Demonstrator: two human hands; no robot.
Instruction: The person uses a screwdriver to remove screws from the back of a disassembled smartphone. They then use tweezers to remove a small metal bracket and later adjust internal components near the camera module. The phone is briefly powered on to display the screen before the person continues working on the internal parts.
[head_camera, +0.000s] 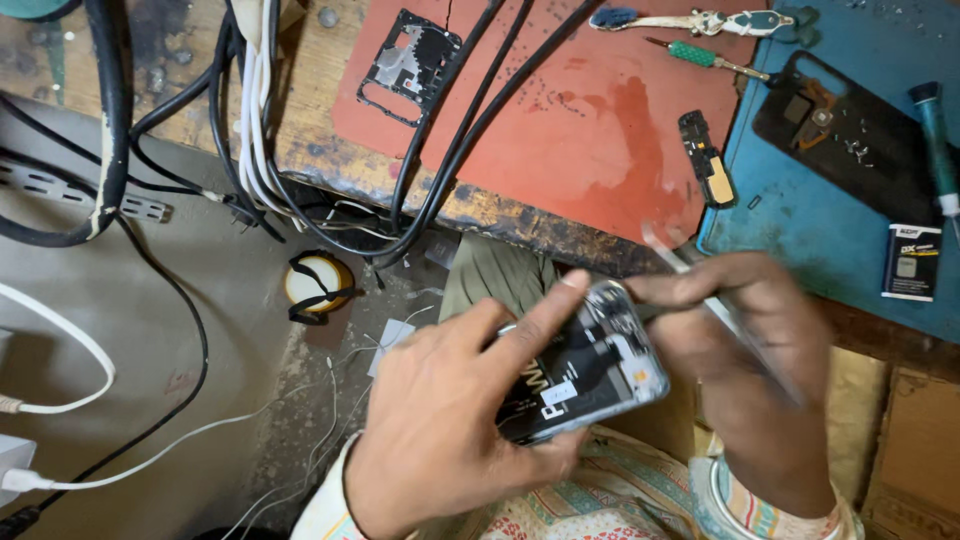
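The left hand (440, 420) hides the opened phone's (590, 370) lower half; the right hand's (745, 370) thin tool (700, 290) is motion-blurred.

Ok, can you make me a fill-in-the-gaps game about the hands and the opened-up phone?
1. The left hand holds an opened ____ with its insides showing.
2. The right hand holds a thin, blurred ____ over the phone.
3. The small black circuit part lies on the ____ mat.
4. The black phone cover lies on the ____ mat.

Missing words: phone; tool; red; blue
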